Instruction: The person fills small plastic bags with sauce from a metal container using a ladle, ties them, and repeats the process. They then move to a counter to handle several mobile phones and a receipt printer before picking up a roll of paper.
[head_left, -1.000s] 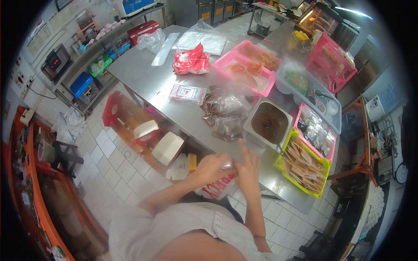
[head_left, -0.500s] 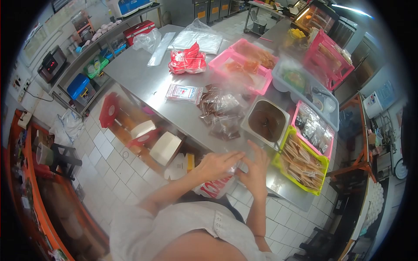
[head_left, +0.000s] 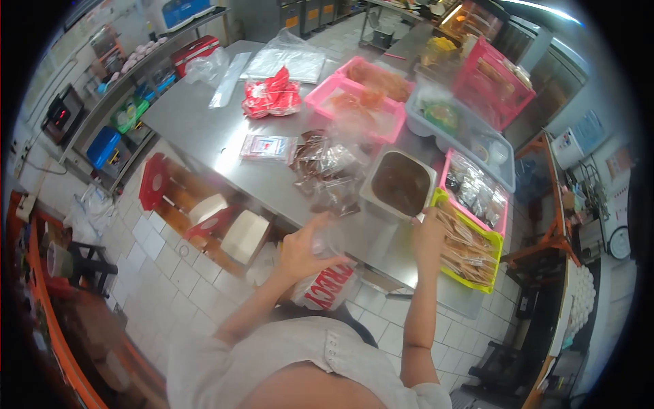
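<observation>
My left hand [head_left: 304,249] is curled round a small clear plastic bag [head_left: 328,243] in front of the steel table's near edge. My right hand [head_left: 428,228] is closed at the near right corner of a square metal container [head_left: 398,183] of brown liquid; the ladle handle it seems to grip is mostly hidden. Right beside that hand stands a yellow-green basket [head_left: 492,281] holding flat brown packets [head_left: 466,253]. Dark brown filled packets [head_left: 328,170] lie in a pile left of the container.
On the table [head_left: 184,117] are a red and white bag bundle [head_left: 272,94], a flat pack [head_left: 268,148], clear plastic sheets [head_left: 289,60], a pink basket [head_left: 315,97], a bluish clear tub [head_left: 505,178] and a pink tray [head_left: 505,221]. Boxes [head_left: 245,236] stand below.
My hands have moved apart. My right hand has gone up and right to the metal container's corner, while my left hand has shifted left with the clear bag, now opened wider. The view has shifted slightly.
</observation>
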Tool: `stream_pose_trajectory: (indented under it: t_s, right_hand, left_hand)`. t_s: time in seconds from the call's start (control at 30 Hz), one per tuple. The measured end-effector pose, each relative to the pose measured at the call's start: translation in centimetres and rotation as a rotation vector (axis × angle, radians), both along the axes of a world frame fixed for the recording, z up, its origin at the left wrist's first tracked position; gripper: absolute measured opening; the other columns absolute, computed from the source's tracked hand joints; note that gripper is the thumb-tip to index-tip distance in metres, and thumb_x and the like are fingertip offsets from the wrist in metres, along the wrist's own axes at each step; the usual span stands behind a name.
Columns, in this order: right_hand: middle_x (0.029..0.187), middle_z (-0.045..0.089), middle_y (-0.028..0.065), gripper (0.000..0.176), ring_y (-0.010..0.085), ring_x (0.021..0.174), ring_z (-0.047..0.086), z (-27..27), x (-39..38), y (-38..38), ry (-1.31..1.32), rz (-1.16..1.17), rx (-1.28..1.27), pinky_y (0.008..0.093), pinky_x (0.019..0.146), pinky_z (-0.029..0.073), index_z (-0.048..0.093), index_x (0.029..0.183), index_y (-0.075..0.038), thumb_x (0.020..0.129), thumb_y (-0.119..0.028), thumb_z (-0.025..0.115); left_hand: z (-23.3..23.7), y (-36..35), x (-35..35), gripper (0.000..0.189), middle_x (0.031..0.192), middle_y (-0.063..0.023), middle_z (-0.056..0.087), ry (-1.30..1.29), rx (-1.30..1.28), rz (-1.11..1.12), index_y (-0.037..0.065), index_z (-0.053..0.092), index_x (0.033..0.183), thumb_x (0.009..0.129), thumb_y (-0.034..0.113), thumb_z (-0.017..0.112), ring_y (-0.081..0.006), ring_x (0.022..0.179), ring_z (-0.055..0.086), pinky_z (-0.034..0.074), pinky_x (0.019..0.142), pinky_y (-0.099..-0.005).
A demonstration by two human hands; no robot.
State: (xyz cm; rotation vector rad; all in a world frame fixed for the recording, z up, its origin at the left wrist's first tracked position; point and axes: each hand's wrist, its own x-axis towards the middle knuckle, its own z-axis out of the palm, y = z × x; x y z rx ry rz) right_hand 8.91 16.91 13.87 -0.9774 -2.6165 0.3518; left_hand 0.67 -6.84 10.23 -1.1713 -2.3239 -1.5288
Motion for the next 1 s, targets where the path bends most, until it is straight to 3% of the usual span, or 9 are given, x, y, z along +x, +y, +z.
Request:
stream_pose_trajectory:
  t_s: [0.17,0.23,0.27,0.33,0.47,0.53,0.77,0.83,1.0]
  right_hand:
    - [0.080,0.062,0.0222,0.018,0.0388,0.078,0.060,-0.1,-0.7,2.0,0.063,0.176,0.095,0.0440,0.067,0.047,0.060,0.084,0.001,0.081,-0.016,0.056]
    - [0.076,0.062,0.0184,0.015,0.0332,0.077,0.062,2.4,-0.8,2.4,-0.208,0.250,0.187,0.0420,0.064,0.049,0.063,0.073,0.000,0.078,-0.013,0.056]
    - [0.076,0.062,0.0184,0.015,0.0332,0.077,0.062,2.4,-1.1,3.3,-0.212,0.252,0.188,0.0420,0.064,0.049,0.063,0.073,0.000,0.078,-0.013,0.056]
    - [0.072,0.061,0.0147,0.011,0.0276,0.074,0.062,2.5,-2.0,5.4,-0.228,0.283,0.501,0.0402,0.061,0.049,0.063,0.075,-0.003,0.075,-0.011,0.056]
    - [0.071,0.061,0.0134,0.009,0.0260,0.073,0.061,3.3,-3.4,6.7,-0.115,0.290,0.600,0.0378,0.060,0.049,0.064,0.071,-0.005,0.071,-0.008,0.056]
    - [0.072,0.061,0.0134,0.010,0.0275,0.073,0.061,2.9,-3.8,6.7,-0.325,0.315,0.701,0.0378,0.059,0.048,0.065,0.067,-0.004,0.070,-0.007,0.055]
    - [0.074,0.062,0.0132,0.007,0.0299,0.075,0.060,4.6,-3.1,4.4,-0.291,0.337,0.517,0.0383,0.069,0.047,0.066,0.066,-0.004,0.064,-0.005,0.059]
    - [0.077,0.063,0.0132,0.012,0.0298,0.074,0.059,5.3,-3.2,4.5,-0.207,0.163,0.140,0.0383,0.071,0.046,0.067,0.071,-0.004,0.062,-0.004,0.058]
    - [0.079,0.061,0.0097,0.020,0.0265,0.080,0.056,0.9,-3.5,4.9,0.050,0.169,0.419,0.0370,0.074,0.042,0.066,0.080,-0.006,0.064,-0.002,0.056]
  left_hand:
    - [-0.2,-0.4,0.1,0.078,0.098,-0.0105,0.064,-0.085,0.038,0.045,0.003,0.050,0.112,0.051,0.035,0.085,-0.0226,0.087,0.063,0.049,0.075,-0.0298]
    - [-0.1,-0.6,-0.1,0.071,0.097,-0.0101,0.064,-0.083,0.061,0.056,0.005,0.055,0.107,0.052,0.039,0.083,-0.0257,0.084,0.064,0.050,0.072,-0.0311]
    - [0.0,-0.7,-0.2,0.068,0.097,-0.0102,0.064,-0.059,0.063,0.057,0.004,0.056,0.105,0.052,0.039,0.083,-0.0259,0.083,0.064,0.050,0.071,-0.0314]
    - [-0.1,-0.8,-0.5,0.065,0.096,-0.0104,0.064,-0.038,0.070,0.057,0.004,0.058,0.102,0.052,0.038,0.083,-0.0261,0.083,0.064,0.050,0.071,-0.0317]
    - [-0.7,-1.0,-0.4,0.065,0.096,-0.0102,0.064,-0.017,0.064,0.063,0.004,0.058,0.103,0.054,0.040,0.082,-0.0262,0.082,0.064,0.050,0.070,-0.0325]
    - [-0.7,-1.2,-0.2,0.065,0.096,-0.0101,0.064,-0.021,0.033,0.066,0.004,0.058,0.103,0.054,0.040,0.082,-0.0263,0.082,0.064,0.051,0.070,-0.0327]
    - [-1.2,-1.8,-0.7,0.072,0.096,-0.0124,0.063,-0.046,0.017,0.089,0.002,0.056,0.109,0.052,0.037,0.083,-0.0248,0.085,0.063,0.050,0.073,-0.0320]
    - [-1.2,-2.0,-0.7,0.075,0.097,-0.0137,0.063,-0.065,-0.004,0.084,0.000,0.056,0.111,0.051,0.034,0.085,-0.0228,0.088,0.063,0.049,0.078,-0.0310]
    - [-1.2,-1.8,-0.7,0.081,0.097,-0.0126,0.064,-0.085,-0.007,0.107,0.001,0.052,0.117,0.051,0.034,0.085,-0.0222,0.088,0.063,0.049,0.077,-0.0310]
